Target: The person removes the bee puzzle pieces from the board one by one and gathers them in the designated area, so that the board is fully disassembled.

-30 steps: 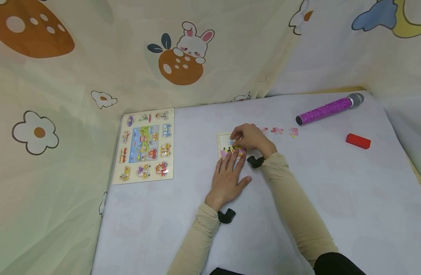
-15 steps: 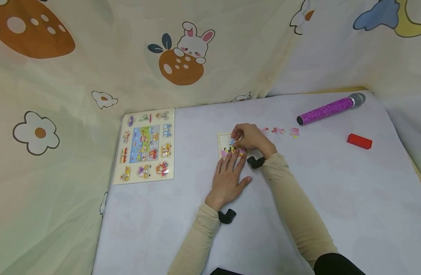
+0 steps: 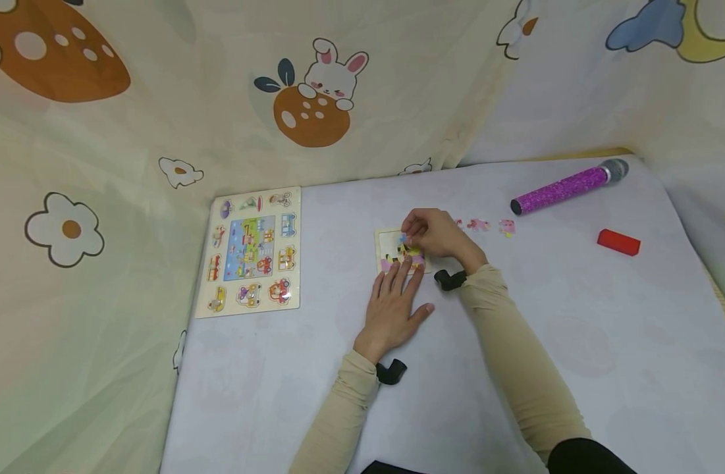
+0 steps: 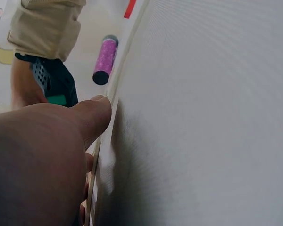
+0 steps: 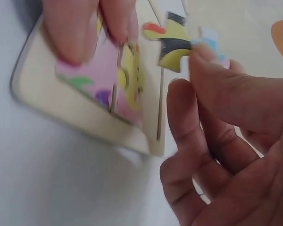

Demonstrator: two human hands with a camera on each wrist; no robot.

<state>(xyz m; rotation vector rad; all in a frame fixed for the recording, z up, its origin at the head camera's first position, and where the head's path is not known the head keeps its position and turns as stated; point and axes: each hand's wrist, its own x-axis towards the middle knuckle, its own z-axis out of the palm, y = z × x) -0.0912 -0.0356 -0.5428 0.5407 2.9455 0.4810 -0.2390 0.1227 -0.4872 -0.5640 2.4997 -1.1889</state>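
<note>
My right hand [image 3: 442, 237] is above a small wooden jigsaw board [image 3: 388, 238]. In the right wrist view its thumb and fingers pinch a yellow and black jigsaw piece [image 5: 174, 42] with a red tip, raised off the board. A light-blue piece [image 5: 208, 40] shows behind the thumb, and I cannot tell whether it is joined to the pinched one. Pink and yellow pieces [image 5: 99, 68] lie fitted along the board's near side. With fingers spread, my left hand [image 3: 392, 316] rests its fingertips on those pieces. The left wrist view shows mostly its thumb [image 4: 92, 117].
Loose pink pieces [image 3: 477, 225] lie right of the board. Beyond them are a purple glitter microphone [image 3: 560, 191] and a red block [image 3: 618, 242]. A larger picture puzzle [image 3: 247, 309] lies at the left, near the patterned curtain [image 3: 220, 118] around the table.
My right hand has shifted slightly right and up, uncovering more of the pieces on the board. The left hand has stayed in place.
</note>
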